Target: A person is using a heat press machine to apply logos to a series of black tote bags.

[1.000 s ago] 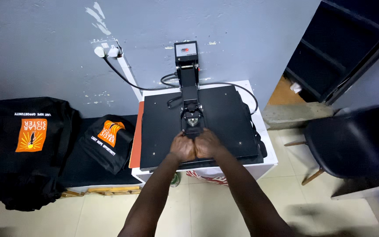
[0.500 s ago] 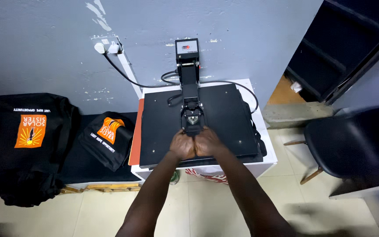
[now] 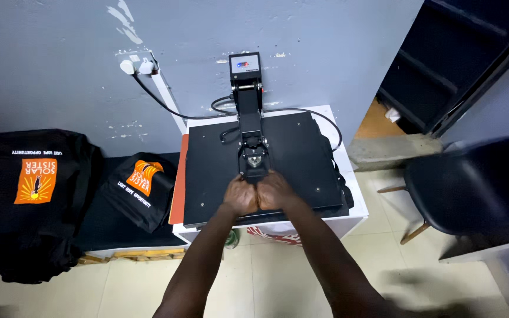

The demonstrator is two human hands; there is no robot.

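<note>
Against a scuffed grey wall, on a white table, a closed black flat-plate heat press, its long black lever arm running from the wall straight toward the viewer. At the arm's near end, over the plate's front edge, left hand and right hand side by side, touching, fingers curled shut around the handle, equally near. To the left, well apart, folded black shirts with orange prints.
</note>
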